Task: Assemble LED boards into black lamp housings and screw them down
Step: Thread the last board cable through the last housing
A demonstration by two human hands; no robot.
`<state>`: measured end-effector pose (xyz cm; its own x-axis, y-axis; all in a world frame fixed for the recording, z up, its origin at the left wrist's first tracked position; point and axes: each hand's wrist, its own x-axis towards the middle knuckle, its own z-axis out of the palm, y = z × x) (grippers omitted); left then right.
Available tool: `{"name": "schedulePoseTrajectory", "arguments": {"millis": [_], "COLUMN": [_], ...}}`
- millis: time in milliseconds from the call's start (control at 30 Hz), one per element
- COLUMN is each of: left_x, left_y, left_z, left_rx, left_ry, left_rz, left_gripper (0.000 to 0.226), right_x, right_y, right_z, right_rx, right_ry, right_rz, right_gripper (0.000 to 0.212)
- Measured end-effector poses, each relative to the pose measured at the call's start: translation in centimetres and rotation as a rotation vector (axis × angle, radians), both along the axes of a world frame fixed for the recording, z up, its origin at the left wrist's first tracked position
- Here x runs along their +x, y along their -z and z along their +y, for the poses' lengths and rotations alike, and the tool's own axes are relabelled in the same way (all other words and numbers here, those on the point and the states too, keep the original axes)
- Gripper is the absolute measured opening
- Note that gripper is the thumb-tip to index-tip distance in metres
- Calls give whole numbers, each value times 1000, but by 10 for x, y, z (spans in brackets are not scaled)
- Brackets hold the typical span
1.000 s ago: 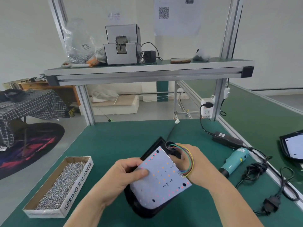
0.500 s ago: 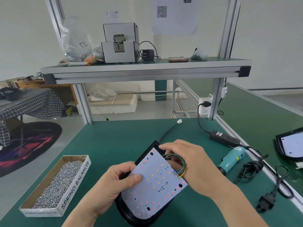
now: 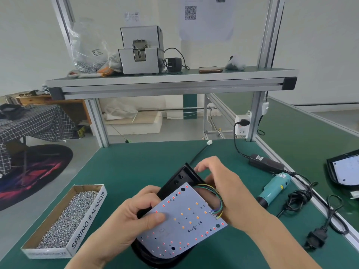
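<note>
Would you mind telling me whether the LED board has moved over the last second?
Yes. The LED board has slid toward the person and slightly left, nearer the screw box, uncovering the far end of the black housing.

Lamp housing (image 3: 175, 178): black moulded plastic, smooth, slight sheen. LED board (image 3: 186, 220) on the housing: white, matt face. Wires (image 3: 218, 195) at the housing's right side: glossy coloured insulation. Bench mat (image 3: 139, 164) under the housing: green, matt. Left of the housing, box (image 3: 89, 216): cardboard, white printed outer face, holding bright metal screws (image 3: 64, 222). Right of the housing, screwdriver (image 3: 274, 188): smooth teal plastic. Frame rail (image 3: 165, 88) beyond the housing: satin aluminium.
</note>
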<state>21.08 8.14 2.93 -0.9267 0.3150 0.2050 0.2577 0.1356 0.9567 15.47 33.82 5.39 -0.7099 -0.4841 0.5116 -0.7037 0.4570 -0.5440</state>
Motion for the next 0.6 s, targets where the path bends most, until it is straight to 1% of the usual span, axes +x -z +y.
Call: {"name": "schedulePoseTrajectory", "arguments": {"millis": [67, 100, 167, 200, 267, 333, 400, 467, 533, 600], "left_x": [-1, -2, -4, -5, -7, -9, -9, -9, -10, -11], "left_y": [-2, -4, -7, -9, -11, -14, -16, -19, -21, -22], "left_z": [-2, -2, 1, 3, 6, 9, 11, 12, 12, 10], "left_rx": [-41, -61, -84, -90, -107, -130, -155, -173, -203, -233], "left_ry": [18, 30, 55, 59, 59, 71, 100, 118, 120, 117], "left_rz": [-4, -5, -15, -18, -1, 16, 25, 32, 55, 72], "left_gripper": [32, 32, 32, 32, 31, 27, 23, 22, 21, 14], "right_x": [-6, -9, -13, -14, -17, -17, -18, -19, -17, -16], "right_y": [-1, -1, -2, -2, 0, 2, 4, 5, 5, 4], "right_z": [3, 5, 7, 7, 4, -1, -3, -2, 1, 4], "right_rx": [9, 59, 151, 172, 199, 243, 231, 175, 103, 58], "right_ry": [-15, -43, -92, -92, -41, 58, 97, 102, 72, -3], "right_rz": [-158, -180, -140, -116, -75, -39, -27, -48, -111, -196], "right_gripper": [39, 39, 27, 25, 27, 31, 30, 27, 21, 12]}}
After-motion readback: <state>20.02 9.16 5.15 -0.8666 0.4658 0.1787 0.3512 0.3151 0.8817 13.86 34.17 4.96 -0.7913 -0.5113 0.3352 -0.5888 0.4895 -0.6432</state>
